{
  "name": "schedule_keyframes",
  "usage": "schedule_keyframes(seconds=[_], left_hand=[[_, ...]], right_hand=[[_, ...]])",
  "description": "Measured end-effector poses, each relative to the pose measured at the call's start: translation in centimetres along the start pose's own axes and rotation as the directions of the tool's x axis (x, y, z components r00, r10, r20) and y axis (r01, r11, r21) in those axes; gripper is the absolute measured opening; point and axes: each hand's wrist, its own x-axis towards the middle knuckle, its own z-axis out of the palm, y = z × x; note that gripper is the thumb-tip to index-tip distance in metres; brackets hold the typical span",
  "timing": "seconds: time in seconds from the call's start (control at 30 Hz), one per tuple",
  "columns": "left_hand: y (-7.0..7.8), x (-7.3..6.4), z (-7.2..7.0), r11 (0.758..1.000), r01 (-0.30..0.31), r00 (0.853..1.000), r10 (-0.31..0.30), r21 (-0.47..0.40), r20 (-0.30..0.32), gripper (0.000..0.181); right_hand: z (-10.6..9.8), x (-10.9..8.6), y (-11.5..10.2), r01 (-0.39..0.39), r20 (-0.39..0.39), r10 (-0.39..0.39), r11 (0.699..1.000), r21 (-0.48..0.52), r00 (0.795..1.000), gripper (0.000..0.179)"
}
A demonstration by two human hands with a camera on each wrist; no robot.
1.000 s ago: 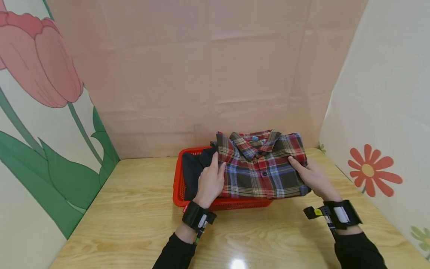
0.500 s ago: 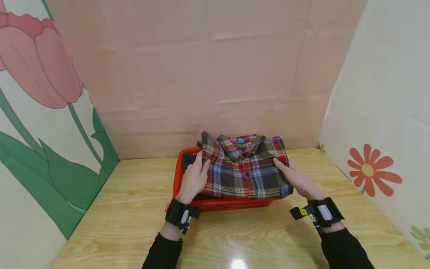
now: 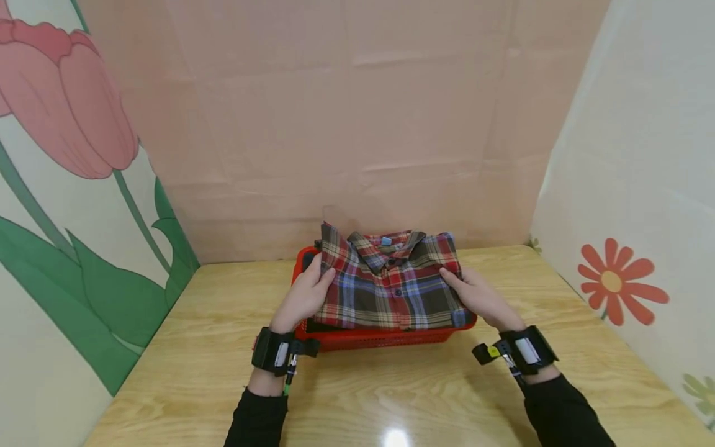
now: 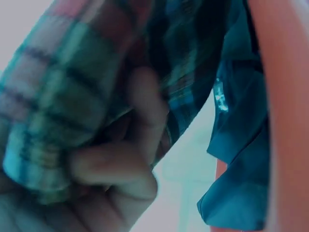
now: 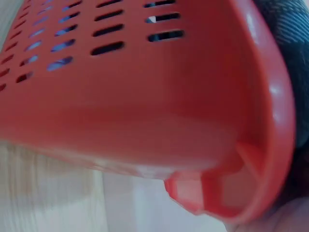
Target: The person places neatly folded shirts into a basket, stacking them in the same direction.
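A folded plaid shirt, red, dark and blue with its collar at the back, spans the top of a red plastic basket. My left hand grips the shirt's left edge, thumb on top; in the left wrist view its curled fingers are under the plaid cloth. With the thumb on top, my right hand holds the right edge, its other fingers hidden beneath. Dark folded cloth lies inside the basket below the shirt. The basket's slotted wall fills most of the right wrist view.
The basket stands on a light wooden table, near the pink back wall covering. A side panel with a painted tulip rises at the left, one with a red flower at the right.
Both hands have carried the shirt leftward and slightly down, from overhanging the basket's right side to over the basket. The dark cloth in the basket is now mostly covered.
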Motion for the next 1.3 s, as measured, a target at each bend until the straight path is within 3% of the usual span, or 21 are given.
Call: schedule_keyframes(seconds=[0.17,0.3,0.43,0.7,0.87,1.0,1.17,1.3], left_hand=[[-0.5,-0.5,-1.1,0.998,0.006,0.993,0.001,-0.055,0.121,0.061],[-0.9,-0.4,-1.5,0.997,-0.030,0.988,0.041,-0.074,0.151,0.060],[-1.0,-0.3,-1.7,0.998,-0.018,0.982,0.030,-0.067,0.186,0.064],[-1.8,-0.2,-2.4,0.999,-0.005,0.948,0.017,-0.038,0.318,0.069],[-2.4,0.4,-2.3,1.000,0.003,0.947,-0.007,0.016,0.322,0.067],[-2.8,0.6,-2.1,0.999,0.009,0.943,-0.026,0.052,0.330,0.067],[-2.7,0.7,-2.2,0.995,-0.025,0.952,-0.004,0.093,0.305,0.071],[-2.4,0.8,-2.4,0.988,-0.032,0.965,-0.009,0.153,0.263,0.076]], right_hand=[[0.3,0.5,0.0,0.022,0.019,-0.021,0.999,-0.041,1.000,0.057],[0.1,0.8,-0.4,0.065,0.038,-0.062,0.993,-0.098,0.997,0.054],[-0.2,1.3,-0.8,0.099,0.071,-0.089,0.985,-0.145,0.993,0.053],[-0.3,1.7,-0.8,0.097,0.047,-0.088,0.963,-0.251,0.995,0.053],[0.1,2.4,-0.6,0.148,0.022,-0.151,0.921,-0.360,0.988,0.049],[0.4,2.7,-0.7,0.172,0.039,-0.170,0.907,-0.385,0.985,0.044],[0.2,3.0,-1.3,0.187,0.059,-0.179,0.892,-0.412,0.982,0.034],[-0.4,3.1,-1.7,0.186,0.018,-0.202,0.861,-0.473,0.979,0.034]])
